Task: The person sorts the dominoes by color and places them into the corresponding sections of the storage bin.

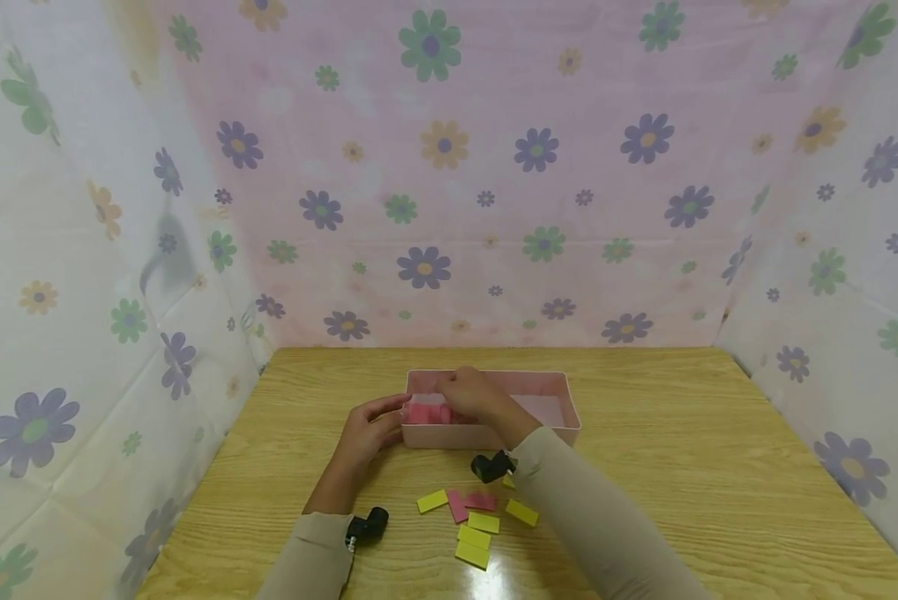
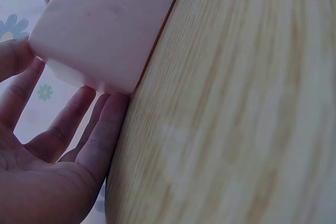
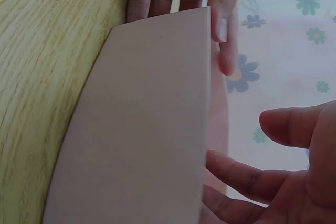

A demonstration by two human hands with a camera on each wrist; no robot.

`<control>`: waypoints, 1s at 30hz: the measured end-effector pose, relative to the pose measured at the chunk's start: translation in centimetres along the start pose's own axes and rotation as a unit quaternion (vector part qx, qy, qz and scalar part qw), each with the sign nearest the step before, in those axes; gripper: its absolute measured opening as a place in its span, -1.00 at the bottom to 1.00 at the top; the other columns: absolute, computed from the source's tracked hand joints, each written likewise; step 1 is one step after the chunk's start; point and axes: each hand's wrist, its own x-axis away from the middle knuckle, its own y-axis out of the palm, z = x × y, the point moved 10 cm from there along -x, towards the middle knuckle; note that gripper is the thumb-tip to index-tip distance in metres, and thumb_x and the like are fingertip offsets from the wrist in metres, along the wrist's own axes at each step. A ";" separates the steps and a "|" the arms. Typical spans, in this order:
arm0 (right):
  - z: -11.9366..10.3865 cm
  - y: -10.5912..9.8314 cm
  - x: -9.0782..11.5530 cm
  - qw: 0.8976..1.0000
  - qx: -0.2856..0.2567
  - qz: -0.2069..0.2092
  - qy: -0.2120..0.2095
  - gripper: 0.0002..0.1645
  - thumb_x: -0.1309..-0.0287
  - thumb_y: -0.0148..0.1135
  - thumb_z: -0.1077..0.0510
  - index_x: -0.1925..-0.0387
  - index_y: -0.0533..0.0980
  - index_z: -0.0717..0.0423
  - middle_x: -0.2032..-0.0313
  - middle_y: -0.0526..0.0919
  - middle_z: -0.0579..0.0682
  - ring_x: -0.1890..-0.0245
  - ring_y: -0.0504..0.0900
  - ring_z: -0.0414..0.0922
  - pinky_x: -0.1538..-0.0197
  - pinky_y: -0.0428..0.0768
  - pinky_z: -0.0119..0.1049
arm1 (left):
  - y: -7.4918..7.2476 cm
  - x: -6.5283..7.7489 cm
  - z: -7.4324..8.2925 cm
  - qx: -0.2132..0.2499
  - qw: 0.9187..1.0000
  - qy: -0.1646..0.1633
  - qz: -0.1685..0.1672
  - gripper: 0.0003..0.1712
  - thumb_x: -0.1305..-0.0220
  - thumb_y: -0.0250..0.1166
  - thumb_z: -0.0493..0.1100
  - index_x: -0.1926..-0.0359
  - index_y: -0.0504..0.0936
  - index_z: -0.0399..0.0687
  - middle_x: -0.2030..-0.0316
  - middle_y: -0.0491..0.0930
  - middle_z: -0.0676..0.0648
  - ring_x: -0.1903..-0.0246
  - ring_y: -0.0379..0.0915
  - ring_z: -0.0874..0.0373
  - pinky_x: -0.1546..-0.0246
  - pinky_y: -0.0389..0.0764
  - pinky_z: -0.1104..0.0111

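Observation:
A long, shallow pink box (image 1: 566,435) stands on the table. My left hand (image 1: 370,427) touches its left end with fingers stretched along the end wall; in the left wrist view the fingertips (image 2: 113,106) press near the bottom corner. My right hand (image 1: 470,392) reaches over the front wall into the box. In the right wrist view its thumb (image 3: 286,127) stands apart from the other fingers, whose tips are hidden behind the wall. Pink pieces (image 1: 424,414) sit inside at the box's left end, beside the right hand, with no piece showing between its fingers.
In front of the box lie several yellow flat tiles (image 1: 484,522), some touching, and pink tiles (image 1: 457,507). The right forearm passes over the tiles' right side. Flowered cloth (image 1: 494,167) encloses the wooden table (image 1: 666,467) at the back and sides.

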 end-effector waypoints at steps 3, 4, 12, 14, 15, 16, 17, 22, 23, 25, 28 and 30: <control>0.0 -0.6 0.4 1.000 -0.003 -0.001 0.001 -0.42 -0.52 0.03 -0.14 -0.25 0.57 0.20 0.48 0.52 0.01 0.58 0.44 -0.05 0.36 0.63 -0.19 | 0.0 0.0 0.0 0.000 1.000 -0.001 0.000 -0.55 -0.47 0.29 -0.18 -0.31 0.61 -0.19 -0.34 0.53 -0.23 -0.26 0.55 -0.15 -0.15 0.70 0.11; 0.0 -0.8 0.6 1.000 -0.006 -0.001 0.001 -0.41 -0.51 0.04 -0.14 -0.27 0.55 0.20 0.38 0.60 0.05 0.49 0.53 -0.03 0.28 0.69 -0.17 | 0.0 0.0 -0.1 0.000 1.000 -0.002 0.000 -0.56 -0.47 0.29 -0.18 -0.31 0.62 -0.18 -0.34 0.53 -0.23 -0.26 0.55 -0.15 -0.15 0.70 0.11; 0.2 -2.1 2.6 0.998 -0.043 -0.010 -0.036 -0.32 -0.49 0.13 -0.19 -0.36 0.48 0.21 -0.20 0.61 0.24 -0.16 0.63 0.22 -0.09 0.74 0.01 | -0.1 -0.1 -0.2 0.001 1.000 -0.006 0.003 -0.57 -0.46 0.30 -0.16 -0.29 0.64 -0.13 -0.34 0.54 -0.19 -0.27 0.55 -0.14 -0.14 0.70 0.13; 0.3 -2.3 3.1 0.996 -0.065 -0.013 -0.052 -0.32 -0.51 0.10 -0.15 -0.38 0.45 0.25 -0.21 0.61 0.27 -0.21 0.61 0.24 -0.13 0.72 0.04 | -0.1 -0.1 -0.2 -0.001 1.000 -0.004 0.005 -0.58 -0.46 0.31 -0.16 -0.28 0.65 -0.11 -0.33 0.55 -0.18 -0.27 0.55 -0.14 -0.14 0.70 0.13; 0.5 -2.4 3.3 0.995 -0.078 -0.012 -0.060 -0.32 -0.51 0.11 -0.13 -0.38 0.44 0.27 -0.21 0.61 0.29 -0.21 0.62 0.24 -0.14 0.71 0.05 | -0.1 0.0 -0.2 -0.002 1.000 -0.003 0.005 -0.59 -0.46 0.30 -0.17 -0.28 0.65 -0.11 -0.33 0.55 -0.18 -0.27 0.55 -0.14 -0.14 0.70 0.12; 0.6 -2.5 3.6 0.994 -0.087 -0.011 -0.067 -0.33 -0.51 0.11 -0.12 -0.37 0.44 0.28 -0.21 0.62 0.29 -0.21 0.62 0.24 -0.16 0.71 0.05 | -0.1 0.0 -0.2 -0.001 1.000 -0.004 0.005 -0.58 -0.46 0.30 -0.17 -0.28 0.65 -0.12 -0.33 0.55 -0.18 -0.27 0.54 -0.14 -0.14 0.70 0.12; 0.8 -2.6 3.8 0.993 -0.094 -0.009 -0.077 -0.36 -0.52 0.11 -0.11 -0.36 0.45 0.28 -0.21 0.62 0.28 -0.20 0.63 0.24 -0.16 0.70 0.05 | -0.1 0.0 -0.2 -0.001 1.000 -0.004 0.005 -0.58 -0.46 0.30 -0.17 -0.29 0.64 -0.13 -0.33 0.55 -0.18 -0.28 0.54 -0.14 -0.14 0.70 0.12; 1.0 -3.4 5.2 0.988 -0.103 0.024 -0.116 -0.56 -0.50 0.17 -0.06 -0.20 0.59 0.10 -0.12 0.68 0.13 -0.15 0.64 0.18 -0.16 0.70 0.04 | 0.0 0.0 -0.2 -0.002 1.000 -0.004 0.006 -0.55 -0.47 0.30 -0.18 -0.31 0.61 -0.19 -0.34 0.54 -0.20 -0.28 0.54 -0.15 -0.14 0.70 0.12; 1.0 -3.6 5.5 0.987 -0.102 0.033 -0.124 -0.60 -0.49 0.18 -0.04 -0.17 0.62 0.08 -0.10 0.69 0.09 -0.13 0.64 0.16 -0.15 0.71 0.04 | 0.0 0.0 -0.1 -0.003 1.000 -0.003 0.007 -0.55 -0.47 0.30 -0.18 -0.31 0.61 -0.19 -0.34 0.54 -0.20 -0.28 0.54 -0.15 -0.14 0.70 0.12; 0.8 -4.0 6.1 0.985 -0.097 0.047 -0.132 -0.67 -0.49 0.20 -0.02 -0.10 0.65 0.03 -0.05 0.71 0.03 -0.08 0.67 0.11 -0.11 0.72 0.02 | 0.0 0.1 0.0 -0.003 1.000 -0.001 0.008 -0.55 -0.47 0.29 -0.18 -0.31 0.61 -0.19 -0.34 0.54 -0.21 -0.28 0.54 -0.15 -0.15 0.70 0.12; 0.8 -4.3 6.9 0.984 -0.097 0.049 -0.141 -0.69 -0.49 0.19 0.00 -0.08 0.65 0.05 -0.03 0.73 0.02 -0.01 0.71 0.00 -0.09 0.74 -0.02 | 0.0 0.1 0.0 -0.003 1.000 -0.001 0.009 -0.56 -0.48 0.28 -0.19 -0.30 0.62 -0.17 -0.34 0.54 -0.20 -0.28 0.54 -0.15 -0.15 0.70 0.11; 0.9 -4.4 7.4 0.983 -0.095 0.047 -0.148 -0.69 -0.50 0.19 0.01 -0.09 0.65 0.07 -0.04 0.73 0.04 0.03 0.73 -0.05 -0.07 0.76 -0.06 | 0.0 0.2 0.1 -0.002 1.000 -0.001 0.010 -0.57 -0.48 0.27 -0.20 -0.30 0.62 -0.16 -0.34 0.54 -0.21 -0.28 0.54 -0.16 -0.14 0.70 0.11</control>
